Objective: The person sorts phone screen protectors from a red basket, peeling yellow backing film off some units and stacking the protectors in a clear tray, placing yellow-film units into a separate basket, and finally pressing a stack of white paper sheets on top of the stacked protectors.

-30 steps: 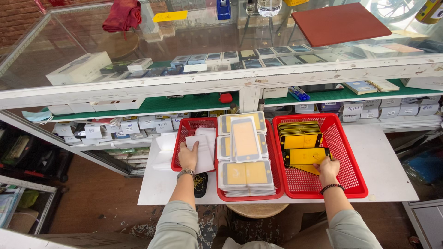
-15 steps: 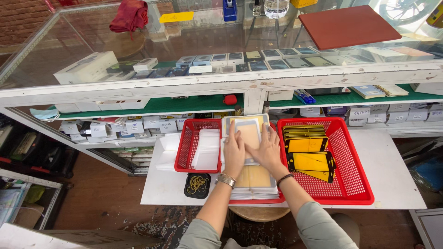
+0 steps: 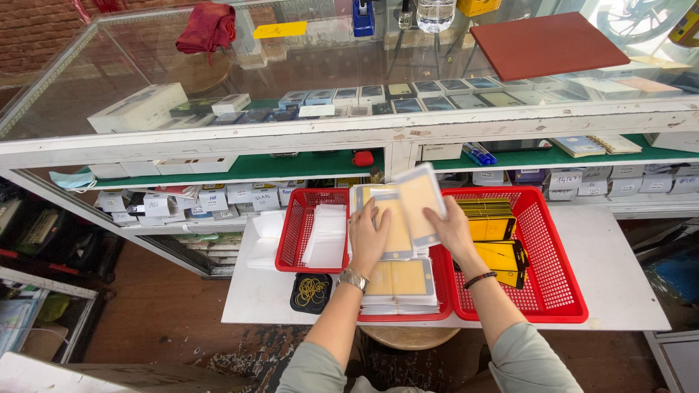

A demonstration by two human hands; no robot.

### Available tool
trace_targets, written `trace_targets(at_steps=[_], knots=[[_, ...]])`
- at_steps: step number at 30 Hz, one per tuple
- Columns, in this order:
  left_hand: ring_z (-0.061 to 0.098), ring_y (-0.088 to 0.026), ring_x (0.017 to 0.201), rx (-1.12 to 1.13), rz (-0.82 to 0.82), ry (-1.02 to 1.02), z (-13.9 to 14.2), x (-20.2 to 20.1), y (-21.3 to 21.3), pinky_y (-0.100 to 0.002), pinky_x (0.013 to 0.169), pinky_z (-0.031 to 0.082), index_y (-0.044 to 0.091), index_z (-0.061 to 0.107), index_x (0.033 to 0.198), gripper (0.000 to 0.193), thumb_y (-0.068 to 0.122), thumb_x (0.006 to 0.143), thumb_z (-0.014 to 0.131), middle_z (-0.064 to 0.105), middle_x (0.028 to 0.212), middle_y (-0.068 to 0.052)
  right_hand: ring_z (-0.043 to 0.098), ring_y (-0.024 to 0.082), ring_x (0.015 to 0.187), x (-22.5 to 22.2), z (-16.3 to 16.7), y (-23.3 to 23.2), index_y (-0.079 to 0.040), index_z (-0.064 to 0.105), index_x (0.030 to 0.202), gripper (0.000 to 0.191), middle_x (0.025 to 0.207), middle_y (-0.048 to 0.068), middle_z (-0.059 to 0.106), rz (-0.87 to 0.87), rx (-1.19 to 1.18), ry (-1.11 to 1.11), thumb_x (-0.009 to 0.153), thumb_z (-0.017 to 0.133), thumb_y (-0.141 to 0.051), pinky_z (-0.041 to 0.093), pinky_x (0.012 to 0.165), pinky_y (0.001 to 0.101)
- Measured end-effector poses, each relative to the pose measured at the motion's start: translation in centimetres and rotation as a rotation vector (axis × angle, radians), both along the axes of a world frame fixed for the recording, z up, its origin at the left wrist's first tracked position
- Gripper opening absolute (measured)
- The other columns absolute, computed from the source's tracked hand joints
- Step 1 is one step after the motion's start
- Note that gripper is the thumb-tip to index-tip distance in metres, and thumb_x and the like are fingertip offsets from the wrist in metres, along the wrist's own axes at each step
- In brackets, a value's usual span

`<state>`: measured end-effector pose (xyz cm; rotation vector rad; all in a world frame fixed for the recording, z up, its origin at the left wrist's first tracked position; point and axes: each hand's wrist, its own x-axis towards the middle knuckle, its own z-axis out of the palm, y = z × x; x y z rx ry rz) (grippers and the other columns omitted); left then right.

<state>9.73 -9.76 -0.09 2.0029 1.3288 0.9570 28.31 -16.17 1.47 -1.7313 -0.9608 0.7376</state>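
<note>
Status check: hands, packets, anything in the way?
Left hand flat on the packet stack. Right hand lifting one yellow packet, tilted. Red basket of black-and-yellow packs close beside the right wrist; nothing blocking.

We see bright, even daylight; reflections glaze the glass counter (image 3: 218, 87) top, shadows stay soft, straight edges bow toward the corners, and focus remains sharp throughout.

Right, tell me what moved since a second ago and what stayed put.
Both hands came in from the outer baskets to the middle stack of flat packets. The right hand has lifted one packet and tilts it up; the left hand now presses on the pile. The red baskets, the yellow-and-black packs and the small black tray of rubber bands stayed as they were.
</note>
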Motion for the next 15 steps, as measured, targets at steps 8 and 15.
trace_targets(at_steps=[8, 15], knots=[[0.071, -0.02, 0.101, -0.772, -0.306, -1.098, 1.8, 1.9, 5.8, -0.035, 0.084, 0.059, -0.005, 0.066, 0.123, 0.039, 0.021, 0.095, 0.071, 0.073, 0.116, -0.012, 0.066, 0.011, 0.082, -1.6, 0.4, -1.3, -0.002, 0.065, 0.125, 0.032, 0.101, 0.006, 0.071, 0.377, -0.036, 0.516, 0.099, 0.066, -0.021, 0.055, 0.073, 0.0279], [0.073, -0.016, 0.099, -0.82, -0.431, -0.969, 2.0, 1.1, 3.8, -0.032, 0.083, 0.06, -0.004, 0.068, 0.121, 0.037, 0.022, 0.095, 0.071, 0.074, 0.115, -0.011, 0.067, 0.011, 0.084, -1.1, 0.9, -0.9, -0.003, 0.064, 0.122, 0.033, 0.097, 0.004, 0.072, 0.333, -0.006, 0.315, 0.096, 0.066, -0.023, 0.056, 0.077, 0.0273]])
